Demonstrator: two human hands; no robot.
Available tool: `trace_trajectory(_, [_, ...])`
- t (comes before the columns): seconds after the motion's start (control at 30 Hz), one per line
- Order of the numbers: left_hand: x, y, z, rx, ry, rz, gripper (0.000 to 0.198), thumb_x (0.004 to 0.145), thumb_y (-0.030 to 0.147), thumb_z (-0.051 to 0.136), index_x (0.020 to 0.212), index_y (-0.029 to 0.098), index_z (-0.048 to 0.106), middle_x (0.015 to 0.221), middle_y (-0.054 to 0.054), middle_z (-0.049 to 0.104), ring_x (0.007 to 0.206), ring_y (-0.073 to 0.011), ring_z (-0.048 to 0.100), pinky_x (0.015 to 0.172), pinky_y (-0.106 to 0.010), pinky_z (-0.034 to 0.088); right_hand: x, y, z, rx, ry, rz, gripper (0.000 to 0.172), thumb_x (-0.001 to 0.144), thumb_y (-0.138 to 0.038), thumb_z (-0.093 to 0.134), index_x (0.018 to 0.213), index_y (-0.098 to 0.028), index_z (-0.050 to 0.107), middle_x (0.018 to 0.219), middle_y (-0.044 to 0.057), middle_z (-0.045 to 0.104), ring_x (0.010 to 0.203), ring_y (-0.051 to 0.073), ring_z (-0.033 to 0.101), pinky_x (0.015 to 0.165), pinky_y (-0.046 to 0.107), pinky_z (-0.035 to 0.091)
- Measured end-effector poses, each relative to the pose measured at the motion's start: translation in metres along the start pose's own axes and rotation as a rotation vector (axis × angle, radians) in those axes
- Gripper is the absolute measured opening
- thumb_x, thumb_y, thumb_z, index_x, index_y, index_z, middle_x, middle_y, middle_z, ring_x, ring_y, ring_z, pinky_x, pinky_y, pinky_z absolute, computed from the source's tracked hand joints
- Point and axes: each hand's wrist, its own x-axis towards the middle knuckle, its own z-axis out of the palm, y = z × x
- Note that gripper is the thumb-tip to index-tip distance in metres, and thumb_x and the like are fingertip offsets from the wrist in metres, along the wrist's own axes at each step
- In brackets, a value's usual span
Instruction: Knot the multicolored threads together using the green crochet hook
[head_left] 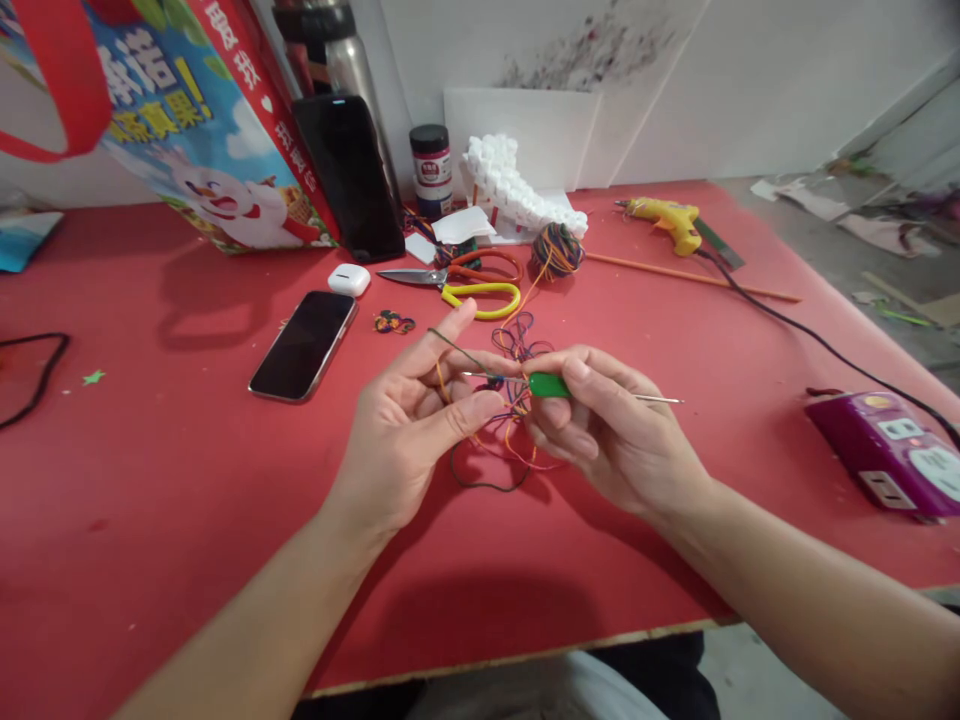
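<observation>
My right hand [600,420] grips a crochet hook by its green handle [549,385], its thin metal shaft pointing left and a second metal end sticking out to the right. My left hand [424,410] pinches a small dark piece of crochet work [491,384] at the hook's tip. A dark green strand of yarn runs over the raised left index finger. Loose multicoloured yarn [517,340] lies tangled beneath and beyond both hands, leading back to a yarn ball [557,250]. Fingers partly hide the crochet work.
Beyond my hands lie scissors [480,290], a small crocheted piece [394,322], a phone [304,345] and a white earbud case [349,280]. A second phone [350,180] leans upright. At the right are a yellow glue gun [664,220] and a purple power strip [885,450].
</observation>
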Motion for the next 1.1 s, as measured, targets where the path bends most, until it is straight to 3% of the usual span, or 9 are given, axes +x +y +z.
trace_trajectory(0.23, [0.003, 0.002, 0.000, 0.009, 0.109, -0.004, 0.054, 0.072, 0.013, 0.091, 0.122, 0.032, 0.081, 0.082, 0.003, 0.074, 0.074, -0.0097, 0.064, 0.073, -0.019, 0.056, 0.002, 0.001, -0.001, -0.036, -0.009, 0.041, 0.015, 0.089, -0.033, 0.082, 0.094, -0.019, 0.079, 0.067, -0.002, 0.066, 0.046, 0.006, 0.043, 0.047, 0.024, 0.039])
trace_trajectory(0.33, [0.001, 0.003, 0.000, 0.023, 0.076, -0.018, 0.058, 0.072, 0.014, 0.092, 0.126, 0.031, 0.080, 0.080, 0.002, 0.074, 0.076, -0.0124, 0.067, 0.076, -0.022, 0.058, 0.000, 0.001, -0.004, -0.027, -0.081, 0.063, 0.014, 0.092, -0.033, 0.080, 0.097, -0.020, 0.081, 0.068, -0.001, 0.069, 0.047, 0.006, 0.046, 0.048, 0.023, 0.040])
trace_trajectory(0.5, [-0.003, 0.001, 0.002, 0.025, 0.006, -0.025, 0.065, 0.072, 0.014, 0.092, 0.132, 0.033, 0.077, 0.075, 0.004, 0.071, 0.067, -0.0123, 0.063, 0.068, -0.023, 0.057, -0.003, -0.001, -0.008, -0.101, -0.213, 0.030, 0.014, 0.096, -0.031, 0.077, 0.102, -0.019, 0.083, 0.071, 0.001, 0.073, 0.049, 0.008, 0.056, 0.049, 0.023, 0.044])
trace_trajectory(0.73, [-0.003, 0.000, 0.011, 0.034, 0.138, 0.000, 0.072, 0.075, 0.013, 0.090, 0.140, 0.034, 0.071, 0.078, 0.005, 0.071, 0.075, -0.0122, 0.066, 0.077, -0.024, 0.057, -0.003, 0.011, 0.003, -0.013, 0.017, -0.068, 0.012, 0.097, -0.029, 0.075, 0.101, -0.020, 0.082, 0.073, -0.001, 0.070, 0.050, 0.006, 0.053, 0.054, 0.025, 0.050])
trace_trajectory(0.97, [-0.005, -0.002, 0.007, 0.077, 0.147, 0.052, 0.063, 0.078, 0.012, 0.086, 0.136, 0.031, 0.074, 0.090, 0.003, 0.073, 0.074, -0.0099, 0.060, 0.070, -0.020, 0.052, -0.001, 0.012, 0.004, -0.084, 0.086, -0.081, 0.017, 0.092, -0.036, 0.080, 0.100, -0.021, 0.080, 0.072, -0.003, 0.064, 0.050, 0.007, 0.046, 0.052, 0.026, 0.049])
trace_trajectory(1.1, [-0.005, -0.002, 0.006, 0.028, 0.116, 0.064, 0.043, 0.084, 0.017, 0.081, 0.126, 0.029, 0.079, 0.096, 0.000, 0.075, 0.078, -0.0108, 0.063, 0.071, -0.021, 0.053, 0.001, 0.010, 0.002, -0.073, 0.088, -0.087, 0.016, 0.091, -0.035, 0.080, 0.098, -0.021, 0.080, 0.072, -0.003, 0.064, 0.050, 0.007, 0.046, 0.053, 0.026, 0.048])
